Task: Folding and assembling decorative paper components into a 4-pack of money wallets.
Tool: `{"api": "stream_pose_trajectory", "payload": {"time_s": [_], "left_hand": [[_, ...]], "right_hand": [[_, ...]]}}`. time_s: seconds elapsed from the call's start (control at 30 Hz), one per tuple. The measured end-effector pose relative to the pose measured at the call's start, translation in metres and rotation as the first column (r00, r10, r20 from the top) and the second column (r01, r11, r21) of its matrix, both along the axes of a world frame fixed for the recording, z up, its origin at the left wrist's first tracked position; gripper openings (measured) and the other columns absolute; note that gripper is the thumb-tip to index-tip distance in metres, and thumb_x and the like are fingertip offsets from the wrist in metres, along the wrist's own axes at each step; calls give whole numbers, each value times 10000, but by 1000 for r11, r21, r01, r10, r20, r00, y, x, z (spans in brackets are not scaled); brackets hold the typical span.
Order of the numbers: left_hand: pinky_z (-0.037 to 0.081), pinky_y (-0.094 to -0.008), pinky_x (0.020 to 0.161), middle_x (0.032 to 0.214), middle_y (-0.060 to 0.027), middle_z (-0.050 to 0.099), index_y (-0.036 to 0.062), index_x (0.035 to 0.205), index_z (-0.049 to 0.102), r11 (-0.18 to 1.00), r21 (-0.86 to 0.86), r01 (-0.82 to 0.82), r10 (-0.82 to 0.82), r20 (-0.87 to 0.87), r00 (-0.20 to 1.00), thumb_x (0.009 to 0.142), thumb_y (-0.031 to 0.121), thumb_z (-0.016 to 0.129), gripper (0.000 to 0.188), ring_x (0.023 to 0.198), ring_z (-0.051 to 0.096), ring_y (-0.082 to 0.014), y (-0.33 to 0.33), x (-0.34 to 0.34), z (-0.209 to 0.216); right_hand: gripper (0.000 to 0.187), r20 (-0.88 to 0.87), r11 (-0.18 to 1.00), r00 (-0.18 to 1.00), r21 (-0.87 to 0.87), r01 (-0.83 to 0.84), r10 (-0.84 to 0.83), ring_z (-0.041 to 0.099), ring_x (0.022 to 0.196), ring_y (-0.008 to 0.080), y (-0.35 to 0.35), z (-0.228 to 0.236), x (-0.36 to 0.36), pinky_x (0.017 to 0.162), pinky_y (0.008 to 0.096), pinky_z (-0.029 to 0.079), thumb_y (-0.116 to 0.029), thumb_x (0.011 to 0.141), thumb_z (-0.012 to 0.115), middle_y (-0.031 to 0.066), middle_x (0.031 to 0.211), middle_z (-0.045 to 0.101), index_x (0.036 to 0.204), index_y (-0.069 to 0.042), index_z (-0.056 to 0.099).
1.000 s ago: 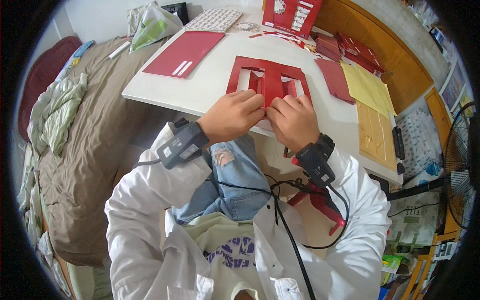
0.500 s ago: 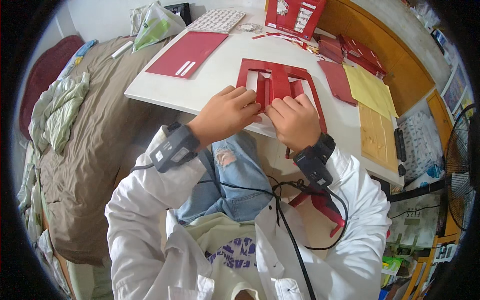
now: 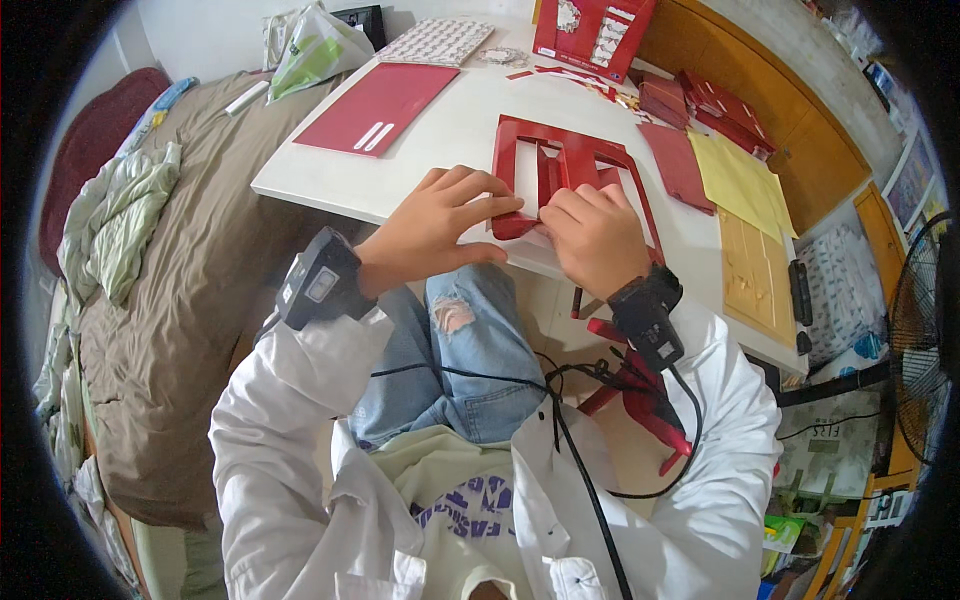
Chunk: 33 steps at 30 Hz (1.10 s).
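A red cardboard box piece (image 3: pixel 573 165) with cut-out windows and folded flaps lies at the near edge of the white table. My right hand (image 3: pixel 598 240) is closed on its near edge, fingers curled over the folded flap. At its near left corner, the fingertips of my left hand (image 3: pixel 437 218) rest against the red card. That hand is open, its thumb stretched out below and apart from the card. The part of the flap under my right fingers is hidden.
On the white table (image 3: pixel 440 130) lie a red flat sheet (image 3: pixel 380 108), a sheet of white shapes (image 3: pixel 437 42), red scraps (image 3: pixel 575 82), a yellow sheet (image 3: pixel 742 178) and a tan board (image 3: pixel 752 265). A red printed box (image 3: pixel 592 35) stands behind. A bed (image 3: pixel 200 250) adjoins on the left.
My left hand has loosened its pinch and its thumb has dropped away from the card. The red box piece has shifted slightly right, along with my right hand.
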<state>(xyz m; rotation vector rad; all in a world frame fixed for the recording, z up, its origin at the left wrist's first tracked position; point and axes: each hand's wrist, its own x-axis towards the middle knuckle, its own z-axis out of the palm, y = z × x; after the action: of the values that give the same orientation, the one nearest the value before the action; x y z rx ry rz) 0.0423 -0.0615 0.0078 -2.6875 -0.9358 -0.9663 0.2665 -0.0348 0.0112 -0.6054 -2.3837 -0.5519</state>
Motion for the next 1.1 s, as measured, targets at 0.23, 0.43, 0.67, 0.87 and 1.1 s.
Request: {"api": "stream_pose_trajectory", "payload": {"time_s": [0.23,0.43,0.67,0.87,1.1], "left_hand": [[421,-402,854,1062,-122,521,54,1057,554,989,-4,-151,146,263,954,683,307,787,508,985,495,-303,-1,26,-9],[408,-385,845,1079,-137,497,40,1036,514,972,-45,-232,232,373,898,692,225,773,469,1000,471,-310,-4,37,-13],[402,-383,849,1081,-143,494,26,1031,498,980,-82,-182,199,387,900,698,67,680,382,1001,468,-316,-4,35,-16],[402,-380,842,1054,-145,511,3,1014,512,988,-94,-124,153,442,884,700,6,622,334,987,473,-317,-6,36,-12],[390,-338,806,911,-66,564,36,893,604,992,34,-125,113,240,964,717,50,653,184,906,519,-239,-6,22,-1]], "right_hand": [[130,-53,999,999,-44,-10,8,517,766,215,-1,7,-3,683,352,385,-169,743,608,22,779,509,845,-98,571],[124,-76,999,997,-52,-6,2,524,765,204,-5,11,-7,678,352,395,-163,742,612,15,784,521,840,-102,567],[110,-52,1000,999,-5,-2,2,536,732,191,-2,14,-5,661,337,401,-147,731,584,11,768,526,830,-102,572],[135,-50,996,999,82,-19,23,538,722,183,0,12,-10,649,329,403,-151,734,578,14,790,532,860,-104,575],[151,108,989,993,143,31,-46,535,731,157,-1,13,-2,629,310,387,-164,758,569,0,786,538,896,-110,599]]}}
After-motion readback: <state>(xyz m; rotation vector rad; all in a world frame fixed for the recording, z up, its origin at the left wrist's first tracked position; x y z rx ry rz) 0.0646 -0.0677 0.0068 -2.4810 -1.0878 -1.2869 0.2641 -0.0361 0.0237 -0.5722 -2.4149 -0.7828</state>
